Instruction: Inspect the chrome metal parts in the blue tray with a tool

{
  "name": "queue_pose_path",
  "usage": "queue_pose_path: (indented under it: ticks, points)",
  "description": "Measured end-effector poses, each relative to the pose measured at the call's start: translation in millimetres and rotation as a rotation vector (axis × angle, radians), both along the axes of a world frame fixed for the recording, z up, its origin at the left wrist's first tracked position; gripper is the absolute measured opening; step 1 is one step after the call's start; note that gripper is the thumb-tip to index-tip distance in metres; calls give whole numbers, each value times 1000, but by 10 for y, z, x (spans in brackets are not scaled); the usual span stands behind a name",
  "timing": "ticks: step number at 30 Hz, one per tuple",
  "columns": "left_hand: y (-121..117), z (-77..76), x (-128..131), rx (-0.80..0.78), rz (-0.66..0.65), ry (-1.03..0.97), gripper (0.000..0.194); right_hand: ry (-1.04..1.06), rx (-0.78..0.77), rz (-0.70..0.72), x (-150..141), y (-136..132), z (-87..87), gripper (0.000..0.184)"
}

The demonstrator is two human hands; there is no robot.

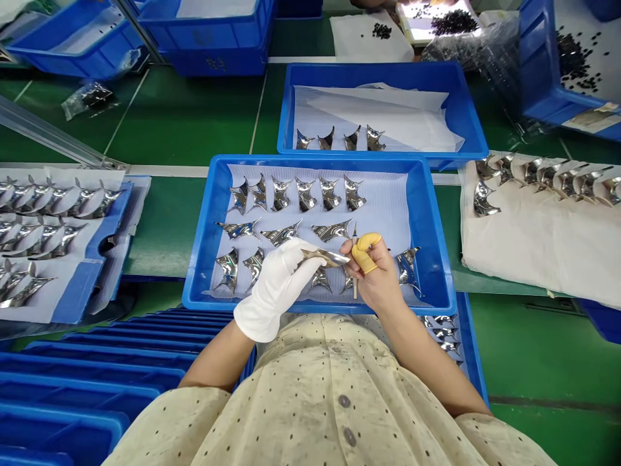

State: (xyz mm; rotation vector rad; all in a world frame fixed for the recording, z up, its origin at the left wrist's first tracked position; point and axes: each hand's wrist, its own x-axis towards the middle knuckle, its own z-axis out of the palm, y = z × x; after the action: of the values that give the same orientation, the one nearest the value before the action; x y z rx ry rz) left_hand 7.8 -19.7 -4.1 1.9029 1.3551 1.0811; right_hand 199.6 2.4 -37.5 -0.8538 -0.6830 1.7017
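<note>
- Head view: the gloved left hand (276, 285) pinches a curved, polished metal piece (330, 257) between thumb and fingers, above the blue tray (198, 259).
- The piece's long axis runs crosswise from the left hand's grip, its free end pointing at the right hand's fingertips; contact there is unclear.
- The right hand (381, 278), wearing yellow finger cots (363, 259), pinches a thin stick (355, 288) crossing near that end.
- Similar pieces (305, 194) lie beyond both hands.
</note>
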Motion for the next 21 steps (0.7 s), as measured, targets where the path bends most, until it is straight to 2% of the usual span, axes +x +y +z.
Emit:
queue_pose_path:
  ticks: [3, 7, 11, 18, 21]
  points:
    - [-15, 37, 1, 75, 73, 1, 12, 145, -129, 11, 85, 72, -18, 23]
    - [-33, 72, 7, 147, 136, 7, 9, 158, -132, 57, 148, 110, -14, 37]
    - [-44, 53, 8, 190, 183, 49, 9, 102, -66, -1, 71, 50, 9, 38]
    - [-70, 19, 38, 252, 224, 153, 14, -82, 201, -103, -213, 29, 66, 42]
    - [-101, 68, 43, 204, 171, 208, 18, -147, 206, -164, -290, 88, 101, 45]
